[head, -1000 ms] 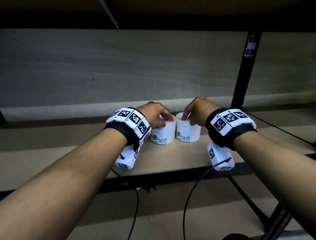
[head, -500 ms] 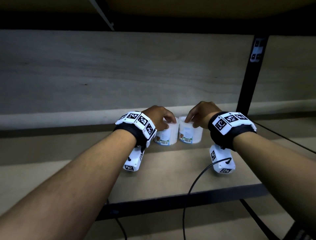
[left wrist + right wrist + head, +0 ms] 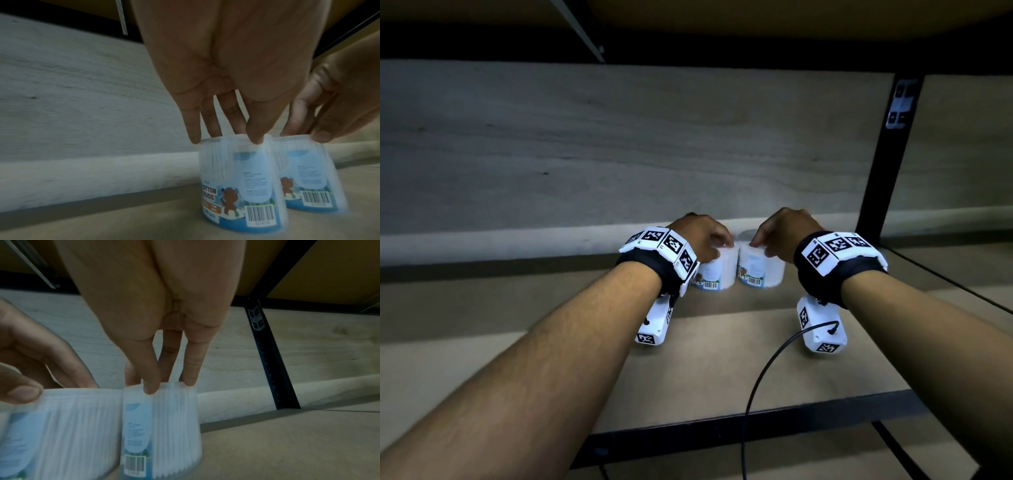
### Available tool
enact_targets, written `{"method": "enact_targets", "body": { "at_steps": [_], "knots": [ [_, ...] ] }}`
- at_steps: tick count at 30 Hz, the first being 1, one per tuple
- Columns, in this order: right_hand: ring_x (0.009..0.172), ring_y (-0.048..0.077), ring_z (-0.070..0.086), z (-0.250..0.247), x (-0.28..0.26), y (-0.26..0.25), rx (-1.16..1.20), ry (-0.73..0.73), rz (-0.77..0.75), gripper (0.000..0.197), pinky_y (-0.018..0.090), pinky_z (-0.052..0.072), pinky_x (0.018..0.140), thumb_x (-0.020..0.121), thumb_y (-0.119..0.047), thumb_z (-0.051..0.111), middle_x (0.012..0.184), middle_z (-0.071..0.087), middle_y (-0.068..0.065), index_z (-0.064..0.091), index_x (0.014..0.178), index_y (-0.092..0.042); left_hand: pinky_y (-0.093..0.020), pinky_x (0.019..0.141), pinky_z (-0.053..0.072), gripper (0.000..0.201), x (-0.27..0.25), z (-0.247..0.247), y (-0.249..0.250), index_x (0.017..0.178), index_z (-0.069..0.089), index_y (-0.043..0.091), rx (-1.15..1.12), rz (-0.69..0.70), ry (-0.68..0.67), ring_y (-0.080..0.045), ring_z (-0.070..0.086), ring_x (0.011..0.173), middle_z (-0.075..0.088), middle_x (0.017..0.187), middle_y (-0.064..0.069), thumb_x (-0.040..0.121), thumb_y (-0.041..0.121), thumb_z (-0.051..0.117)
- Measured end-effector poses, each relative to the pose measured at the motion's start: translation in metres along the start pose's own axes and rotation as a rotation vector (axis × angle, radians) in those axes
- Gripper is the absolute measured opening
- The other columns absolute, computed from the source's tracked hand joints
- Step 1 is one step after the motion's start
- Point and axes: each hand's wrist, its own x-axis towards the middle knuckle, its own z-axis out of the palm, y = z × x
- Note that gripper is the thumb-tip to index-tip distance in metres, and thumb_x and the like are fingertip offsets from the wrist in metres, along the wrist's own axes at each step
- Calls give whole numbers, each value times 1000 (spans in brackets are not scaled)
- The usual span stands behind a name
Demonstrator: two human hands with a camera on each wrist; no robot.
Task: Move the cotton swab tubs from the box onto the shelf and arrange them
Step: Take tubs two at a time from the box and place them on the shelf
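A wide wooden shelf (image 3: 705, 370) with a black metal front edge fills the lower part of the head view, and a pale wood-grain back panel (image 3: 619, 147) rises behind it. A black upright post (image 3: 883, 164) stands at the right, with the underside of the next board overhead.

Two bare forearms reach in over the shelf, each with a black wrist band (image 3: 654, 270) carrying white marker tiles and a white camera block beneath it; a black cable (image 3: 767, 370) runs off the right one toward the front edge.

The left hand (image 3: 697, 236) comes down from above on the left tub (image 3: 714, 272), its thumb at the front and fingertips (image 3: 194, 138) curled over the top rim, pinching it there. The right hand (image 3: 786, 231) grips the right tub (image 3: 760, 270) the same way, thumb in front and fingers over the rim.

Both clear plastic tubs of cotton swabs stand on the shelf near the back panel, side by side and touching or nearly so. Each has a blue label with a brown bear and a barcode (image 3: 261, 216) facing the front. In the wrist views the tubs are blurred, and whether they stand fully upright I cannot tell.
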Motion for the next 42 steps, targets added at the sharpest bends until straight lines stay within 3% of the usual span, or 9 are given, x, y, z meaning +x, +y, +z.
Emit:
{"method": "enact_targets", "body": {
  "at_steps": [4, 7, 9, 12, 18, 21, 27, 39, 42],
  "knots": [
    [99, 18, 68, -3, -8, -2, -18, -29, -43, 37, 27, 54, 92, 81, -1, 69, 116, 70, 2, 72, 69, -36, -10, 84, 35, 39, -7, -5, -2, 118, 70, 24, 23, 0, -3, -12, 61, 114, 68, 123, 5, 82, 8, 67],
    [118, 20, 59, -9, -26, -5, -53, -45, -116, 34, 19, 42, 93, 87, -1, 63, 129, 64, 2, 75, 104, -29, -15, 89, 35, 44, -24, -13, 2, 124, 65, 29, 59, 1, 15, -16, 56, 120, 62, 131, 4, 83, 13, 66],
    [117, 23, 57, -11, -40, -6, -46, -30, -123, 36, 21, 41, 88, 87, -3, 64, 132, 59, 6, 71, 111, -30, -16, 87, 37, 42, -41, -21, 9, 124, 64, 31, 53, -1, 12, -12, 56, 109, 61, 130, 5, 85, 17, 65],
    [102, 20, 59, -14, -64, -14, 32, -29, -142, 34, 25, 46, 85, 83, -10, 73, 127, 58, 4, 69, 108, -33, -18, 88, 42, 37, -71, -36, 19, 121, 64, 32, 85, 33, 11, -5, 53, 88, 64, 125, 9, 85, 22, 64],
    [81, 18, 62, -30, -113, -41, 167, -85, -271, 26, 25, 47, 75, 84, -11, 74, 96, 68, 0, 71, 106, -25, -11, 81, 43, 26, -146, -61, 37, 113, 67, 31, 96, 78, 18, 5, 55, 80, 69, 109, 15, 87, 29, 65],
    [69, 23, 65, -26, -145, -59, 312, -140, -283, 13, 40, 60, 75, 88, -13, 69, 81, 69, 3, 69, 98, -22, -3, 70, 37, 21, -192, -63, 40, 108, 66, 34, 56, 76, -10, 18, 52, 74, 68, 100, 20, 87, 29, 65],
    [50, 18, 59, -12, -204, -86, 508, -217, -283, 9, 38, 58, 56, 93, -26, 64, 63, 61, 4, 63, 89, -18, -10, 70, 41, 14, -259, -53, 38, 101, 68, 32, 24, 32, -55, 1, 61, 80, 69, 94, 16, 88, 33, 65],
    [55, 22, 56, 88, -290, -98, 562, -518, -293, 19, 37, 55, 53, 95, -24, 65, 62, 60, 7, 64, 87, -7, -23, 83, 53, 14, -357, 33, 0, 99, 70, 31, -145, -209, -306, 0, 66, 83, 72, 90, 16, 87, 27, 65],
    [52, 20, 59, 122, -308, -96, 503, -576, -295, 14, 36, 56, 53, 92, -25, 65, 59, 63, 2, 67, 83, -15, -22, 81, 53, 13, -374, 65, -12, 96, 71, 30, -165, -257, -349, 0, 66, 79, 72, 89, 15, 85, 26, 66]
  ]
}}
